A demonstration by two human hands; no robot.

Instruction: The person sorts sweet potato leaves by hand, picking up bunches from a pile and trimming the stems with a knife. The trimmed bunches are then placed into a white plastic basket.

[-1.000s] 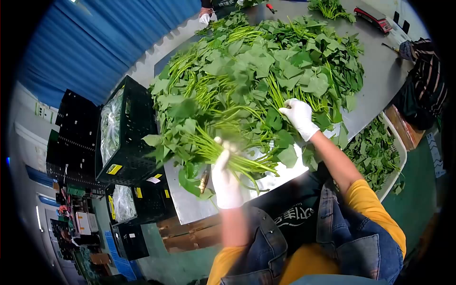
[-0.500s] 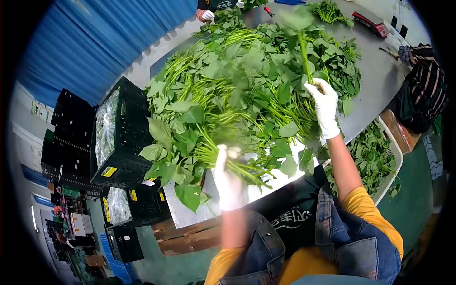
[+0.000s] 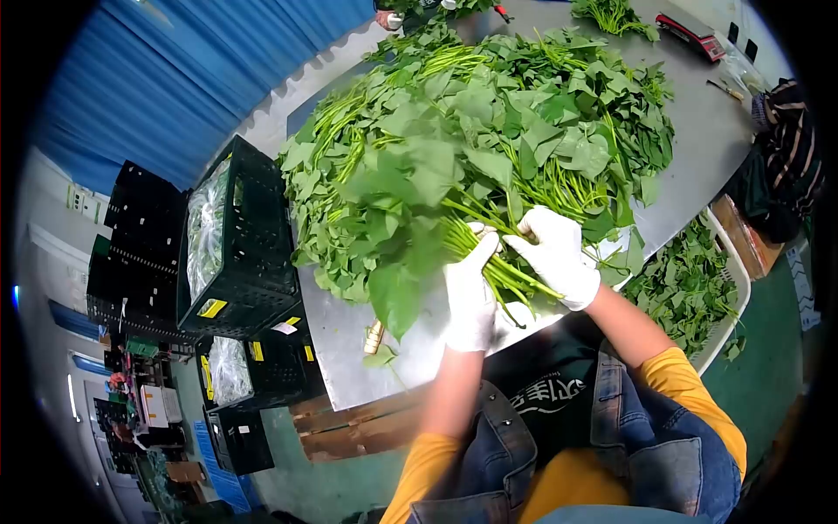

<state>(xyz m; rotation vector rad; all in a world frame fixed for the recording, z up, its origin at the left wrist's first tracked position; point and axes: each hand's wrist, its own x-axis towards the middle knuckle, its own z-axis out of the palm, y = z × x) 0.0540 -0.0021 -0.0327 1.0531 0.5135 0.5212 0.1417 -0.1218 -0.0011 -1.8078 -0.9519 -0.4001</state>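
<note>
My left hand (image 3: 471, 301), in a white glove, is wrapped round a bunch of leafy green stems (image 3: 515, 281). The cut ends point toward my right side, while the broad leaves hang out to the left, partly blurred. My right hand (image 3: 560, 258), gloved too, is closed at the same bunch, thumb and fingertips pinching stems beside the left thumb. Just beyond both hands lies a large heap of leafy greens (image 3: 489, 113) on the metal table (image 3: 349, 349). A small tan roll-like object (image 3: 374, 336) rests on the table left of my left hand.
Dark green crates (image 3: 253, 262) with plastic-wrapped contents are stacked at the left. A white basket (image 3: 742, 279) of greens stands at the right. A red scale (image 3: 690, 37) is on the far table, near a person's striped sleeve (image 3: 790, 131). Another person's gloved hand (image 3: 394, 21) is at the top.
My right hand has come down and left from the heap, bringing its stem to the bunch in my left hand. My left hand has moved slightly right and up.
</note>
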